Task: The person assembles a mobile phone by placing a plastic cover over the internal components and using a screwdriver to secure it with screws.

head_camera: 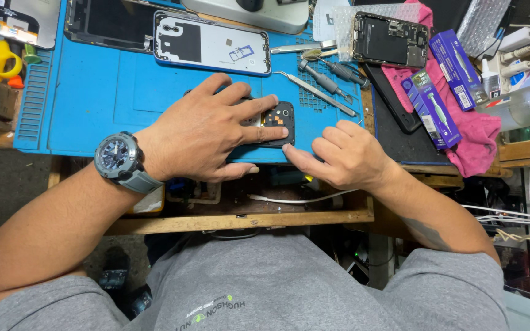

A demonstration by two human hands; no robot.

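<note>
1. My left hand (207, 132) lies flat, fingers spread, over an opened phone (277, 122) near the front edge of the blue work mat (93, 104). The palm and fingers press down so the device cannot slide; only its right end, with exposed dark board and small orange parts, shows past my fingertips.

2. My right hand (345, 156) sits just beside the phone's lower right corner, fingers curled and the thumb tip touching the phone's edge. I cannot tell whether this grip pinches anything; no tool is visible in it.

3. A wristwatch (118, 160) sits on my left wrist, clear of the work.

4. Tools lie within reach beyond the phone: metal tweezers (317, 93) and a small screwdriver (320, 76) on the mat.

5. A white phone back cover (213, 43) rests further up the mat, apart from the phone.

6. A second opened phone (391, 40) lies on a pink cloth (480, 135) at the right, beside two blue tool boxes (437, 92).

7. The bench (240, 220) edge runs below the mat.
</note>
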